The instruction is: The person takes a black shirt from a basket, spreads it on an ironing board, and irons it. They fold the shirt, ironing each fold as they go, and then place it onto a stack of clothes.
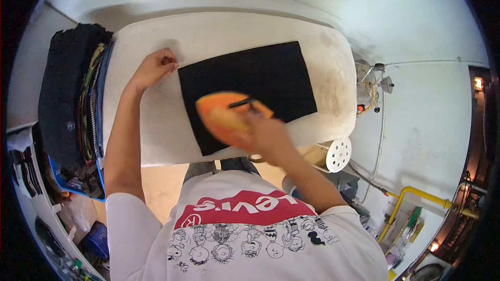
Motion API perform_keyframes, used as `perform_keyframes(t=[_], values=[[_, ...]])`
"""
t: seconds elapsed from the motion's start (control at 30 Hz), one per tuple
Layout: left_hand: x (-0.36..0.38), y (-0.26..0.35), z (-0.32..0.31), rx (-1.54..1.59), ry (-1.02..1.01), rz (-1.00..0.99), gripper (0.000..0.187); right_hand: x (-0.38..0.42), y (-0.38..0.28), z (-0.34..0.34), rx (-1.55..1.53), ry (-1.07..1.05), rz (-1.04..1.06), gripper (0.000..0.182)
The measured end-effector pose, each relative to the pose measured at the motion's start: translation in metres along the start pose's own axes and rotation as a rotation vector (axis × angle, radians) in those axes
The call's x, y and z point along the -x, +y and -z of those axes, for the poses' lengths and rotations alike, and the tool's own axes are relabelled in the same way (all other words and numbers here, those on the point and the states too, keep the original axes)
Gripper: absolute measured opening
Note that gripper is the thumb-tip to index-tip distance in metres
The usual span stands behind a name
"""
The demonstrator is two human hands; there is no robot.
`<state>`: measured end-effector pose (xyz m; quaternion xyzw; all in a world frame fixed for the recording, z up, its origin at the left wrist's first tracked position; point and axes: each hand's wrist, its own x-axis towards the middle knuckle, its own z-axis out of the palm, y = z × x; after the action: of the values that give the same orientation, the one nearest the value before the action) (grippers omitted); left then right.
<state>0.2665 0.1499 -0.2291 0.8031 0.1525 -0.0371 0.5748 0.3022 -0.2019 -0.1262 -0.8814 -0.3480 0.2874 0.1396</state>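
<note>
A black folded cloth (pixel 250 75) lies flat on the pale padded ironing table (pixel 208 28). My right hand (pixel 260 135) is wrapped round the handle of an orange iron (pixel 221 109), which overlaps the lower left part of the cloth. Both the iron and that hand are smeared by motion. At the cloth's upper left corner, my left hand (pixel 156 67) pinches the edge between thumb and fingertips, its other fingers curled in.
Folded dark clothes (pixel 73 93) are stacked at the table's left, above a blue basket (pixel 78 179). On the right wall hang a metal device (pixel 371 86) and a yellow pipe (pixel 416 191). A white round stool (pixel 338 155) stands by the table's lower right edge.
</note>
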Motion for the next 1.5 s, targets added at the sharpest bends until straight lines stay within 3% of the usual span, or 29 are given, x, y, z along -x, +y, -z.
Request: perform_keyframes(t=[0.03, 0.07, 0.1, 0.13, 0.2, 0.27, 0.3, 0.37, 0.43, 0.5, 0.57, 0.6, 0.63, 0.67, 0.7, 0.77, 0.83, 0.97, 1.03, 1.13, 1.2, 1.27, 1.33, 1.37, 1.43, 1.5], values=[[0.000, 0.007, -0.005, -0.001, -0.015, -0.007, 0.012, -0.006, 0.032, 0.007, 0.083, 0.082, -0.129, 0.060], [0.001, 0.013, -0.010, -0.042, -0.006, 0.024, 0.015, -0.009, 0.074, 0.014, 0.014, 0.314, -0.114, 0.058], [0.001, 0.019, -0.014, -0.083, 0.008, 0.056, 0.018, -0.012, 0.104, 0.036, -0.019, 0.284, -0.348, 0.055], [0.000, 0.027, -0.018, -0.084, 0.003, 0.058, 0.018, -0.008, 0.133, 0.062, -0.251, 0.362, -0.395, 0.053], [-0.001, 0.042, -0.028, -0.291, 0.019, 0.097, 0.022, -0.013, 0.232, 0.082, -0.117, 0.474, -0.486, 0.055], [-0.003, 0.045, -0.035, -0.352, -0.007, 0.116, 0.023, -0.003, 0.247, 0.115, -0.393, 0.511, -0.467, 0.056], [-0.004, 0.048, -0.038, -0.405, -0.026, 0.128, 0.024, -0.004, 0.271, 0.124, -0.367, 0.437, -0.541, 0.054], [-0.002, 0.062, -0.042, -0.468, -0.060, 0.099, 0.026, -0.017, 0.309, 0.116, 0.294, 0.803, -0.175, 0.051], [0.008, 0.087, -0.045, -0.529, -0.086, 0.072, 0.027, -0.040, 0.253, 0.128, 0.395, 0.941, -0.076, 0.060], [0.028, 0.120, -0.048, -0.434, -0.091, -0.167, 0.029, -0.077, 0.191, 0.122, 0.336, 0.895, 0.207, 0.061], [0.048, 0.154, -0.052, -0.414, -0.078, -0.204, 0.029, -0.123, 0.178, 0.116, 0.384, 0.604, 0.344, 0.060], [0.059, 0.167, -0.051, -0.382, -0.067, -0.248, 0.029, -0.145, 0.185, 0.119, 0.374, 0.604, 0.362, 0.060], [0.070, 0.177, -0.048, -0.390, -0.053, -0.237, 0.029, -0.166, 0.193, 0.123, 0.462, 0.431, 0.374, 0.052], [0.081, 0.184, -0.043, -0.454, 0.043, -0.257, 0.029, -0.177, 0.197, 0.127, 0.553, 0.259, 0.385, 0.044], [0.092, 0.189, -0.038, -0.517, 0.140, -0.275, 0.030, -0.173, 0.192, 0.143, 0.551, 0.260, 0.407, 0.044], [0.116, 0.194, -0.029, -0.622, 0.411, -0.288, 0.032, -0.144, 0.167, 0.194, 0.020, 0.048, 0.430, 0.026], [0.139, 0.197, -0.021, -0.600, 0.512, -0.314, 0.035, -0.100, 0.148, 0.214, -0.063, 0.236, 0.533, 0.022], [0.171, 0.181, -0.035, -0.909, 0.642, -0.247, 0.038, -0.017, 0.118, 0.204, -0.223, 0.268, 0.445, 0.025], [0.182, 0.149, -0.052, -0.874, 0.675, -0.224, 0.039, 0.005, 0.123, 0.178, -0.246, 0.238, 0.475, 0.036], [0.194, 0.113, -0.084, -0.906, 0.632, -0.081, 0.037, 0.024, 0.149, 0.145, -0.014, 0.105, 0.639, 0.040], [0.208, 0.081, -0.099, -0.822, 0.580, 0.098, 0.031, 0.035, 0.158, 0.142, 0.086, -0.073, 0.517, 0.044], [0.215, 0.040, -0.107, -0.690, 0.643, 0.150, 0.031, 0.024, 0.217, 0.135, -0.036, 0.411, 0.145, 0.053], [0.207, 0.007, -0.113, -0.511, 0.764, 0.150, 0.025, 0.004, 0.296, 0.137, 0.334, 0.823, 0.021, 0.057], [0.197, 0.000, -0.113, -0.503, 0.777, 0.156, 0.025, -0.003, 0.310, 0.138, 0.341, 0.821, 0.036, 0.057], [0.175, -0.005, -0.114, -0.404, 0.840, 0.154, 0.018, -0.011, 0.320, 0.142, -0.632, 0.505, -0.207, 0.048], [0.161, 0.000, -0.109, -0.431, 0.872, 0.123, 0.015, -0.018, 0.296, 0.140, -0.750, 0.448, -0.269, 0.039]])
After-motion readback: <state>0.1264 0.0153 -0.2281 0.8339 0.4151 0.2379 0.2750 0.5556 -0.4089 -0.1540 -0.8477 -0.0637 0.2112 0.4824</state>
